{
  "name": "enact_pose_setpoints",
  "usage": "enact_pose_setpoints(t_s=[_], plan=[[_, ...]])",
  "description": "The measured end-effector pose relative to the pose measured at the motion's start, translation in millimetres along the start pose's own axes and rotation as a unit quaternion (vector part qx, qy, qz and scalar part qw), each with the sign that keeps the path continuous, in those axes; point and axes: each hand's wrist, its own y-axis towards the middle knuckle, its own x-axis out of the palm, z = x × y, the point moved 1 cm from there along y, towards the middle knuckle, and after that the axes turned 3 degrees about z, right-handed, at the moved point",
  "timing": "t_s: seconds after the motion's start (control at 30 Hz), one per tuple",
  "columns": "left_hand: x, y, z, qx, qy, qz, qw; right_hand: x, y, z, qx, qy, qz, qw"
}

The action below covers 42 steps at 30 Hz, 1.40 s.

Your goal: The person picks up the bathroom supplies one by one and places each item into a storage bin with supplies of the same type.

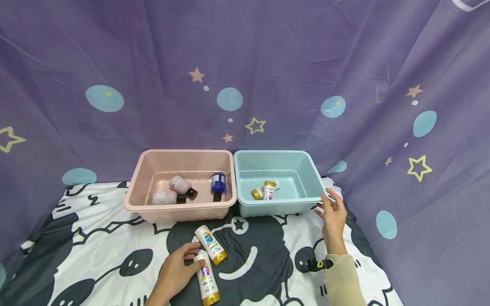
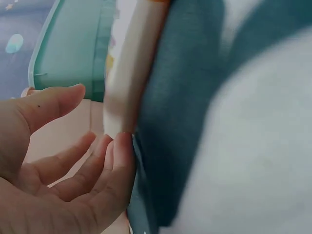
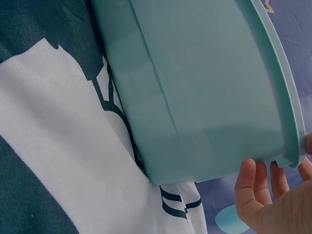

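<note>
My left hand is at a white bottle with a gold end, lying on the cloth. In the left wrist view, fingertips meet the bottle's white end, while the thumb stands apart from it. Beside it lies a second white, gold-ended bottle. My right hand grips the near right rim corner of a light blue bin; in the right wrist view, several fingers lie below the rim. Inside that bin are small white-and-gold bottles.
A pink bin stands against the blue bin's left side, holding two pale pink bottles with black caps and a dark blue bottle. Behind both bins hangs a purple curtain. Patterned cloth covers the surface.
</note>
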Motion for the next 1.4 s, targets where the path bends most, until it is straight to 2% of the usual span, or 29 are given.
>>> enact_pose_setpoints(t_s=[0.23,0.5,0.6,0.77,0.97,1.17,1.4], plan=[[4.2,-4.6,-11.6,-0.004,0.029,-0.004,0.9996,1,-0.3,0,-0.001,0.001,0.001,1.0],[6.2,-6.3,-5.1,0.008,0.039,-0.012,0.9992,1,-0.1,0,0.007,-0.001,0.004,1.0],[7.7,-5.4,-3.9,-0.006,0.032,-0.017,0.9993,2,-0.1,-1,0.005,-0.002,0.001,1.0],[11.0,-3.1,-7.9,-0.026,0.002,-0.014,0.9996,1,0.7,0,0.003,-0.004,0.002,1.0],[11.3,-1.8,-15.5,-0.043,-0.07,-0.016,0.9965,1,2.1,1,0.003,-0.001,0.004,1.0],[12.3,-2.1,-17.3,-0.071,-0.157,-0.035,0.9845,1,2.4,0,0.002,-0.006,0.008,0.9999],[14.5,-0.2,-7.0,-0.063,-0.286,-0.071,0.9534,0,0.8,1,-0.004,-0.001,0.001,1.0]])
